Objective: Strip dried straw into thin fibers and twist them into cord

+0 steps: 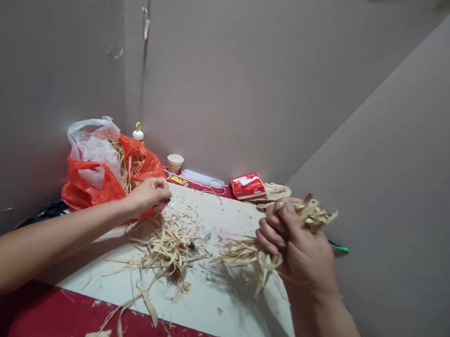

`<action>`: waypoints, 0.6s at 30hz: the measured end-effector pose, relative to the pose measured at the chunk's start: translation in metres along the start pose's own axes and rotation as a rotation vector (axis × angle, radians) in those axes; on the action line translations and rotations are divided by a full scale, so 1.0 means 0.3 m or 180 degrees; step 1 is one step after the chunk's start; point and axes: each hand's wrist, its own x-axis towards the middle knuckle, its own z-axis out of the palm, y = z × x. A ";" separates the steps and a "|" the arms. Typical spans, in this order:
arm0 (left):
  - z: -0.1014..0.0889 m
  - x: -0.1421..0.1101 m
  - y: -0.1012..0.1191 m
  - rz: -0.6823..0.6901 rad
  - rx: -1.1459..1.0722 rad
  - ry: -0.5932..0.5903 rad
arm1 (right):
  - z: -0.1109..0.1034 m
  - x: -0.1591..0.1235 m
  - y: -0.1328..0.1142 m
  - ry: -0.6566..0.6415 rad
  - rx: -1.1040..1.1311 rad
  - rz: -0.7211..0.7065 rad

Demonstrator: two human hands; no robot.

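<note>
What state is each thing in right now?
Left hand: fingers drawn together; cannot tell if holding.
Right hand: closed around strip bundle.
Strip pile: loose, tangled.
Red bag: open, strips showing.
Tissue pack: seems open, white showing on top.
Bottle: capped, upright.
Paper cup: upright, contents hidden.
White sheet: littered with scraps.

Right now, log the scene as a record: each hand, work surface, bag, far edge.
left hand: fingers curled, in front of the red bag; anything held is unclear
right hand: closed around a bundle of pale strips
work surface: white sheet over red tabletop; loose pile of strips on the sheet
bag contents: tan strips showing at the opening
far edge: paper cup, red-and-white packet
</note>
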 end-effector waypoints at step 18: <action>-0.038 -0.097 -0.119 -0.0109 0.2471 -0.0583 | -0.003 0.010 0.017 0.0309 -0.0280 0.0436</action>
